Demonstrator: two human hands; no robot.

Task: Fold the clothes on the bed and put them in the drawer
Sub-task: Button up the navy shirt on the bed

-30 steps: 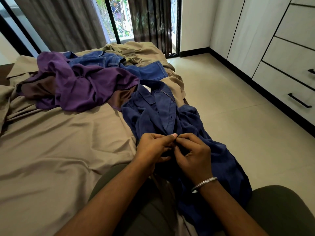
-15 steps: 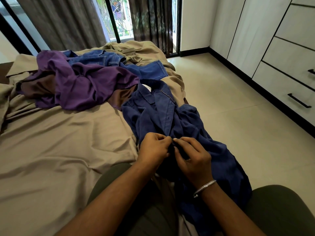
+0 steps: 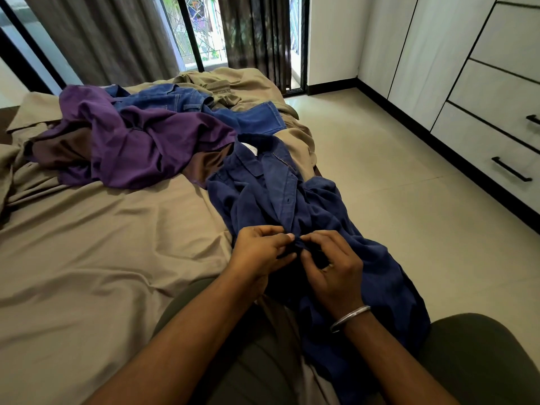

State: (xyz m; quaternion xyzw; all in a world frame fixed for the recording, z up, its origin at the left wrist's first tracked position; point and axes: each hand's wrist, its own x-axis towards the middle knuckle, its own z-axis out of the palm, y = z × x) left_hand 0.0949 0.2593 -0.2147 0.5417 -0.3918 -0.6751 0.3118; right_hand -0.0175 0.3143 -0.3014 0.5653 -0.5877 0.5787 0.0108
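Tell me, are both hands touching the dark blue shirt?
Touching. The head view shows the left hand and right hand pinching the dark blue shirt at its front edge.

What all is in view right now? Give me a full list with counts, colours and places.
navy shirt: 1, dark blue, bed edge and lap
purple garment: 1, purple, far on bed
jeans: 1, blue denim, behind purple garment
bed sheet: 1, tan, covering bed
drawers: several, white with black handles, right wall, closed
curtains: grey, at window
bangle: 1, silver, right wrist
left hand: pinches shirt front
right hand: pinches shirt front
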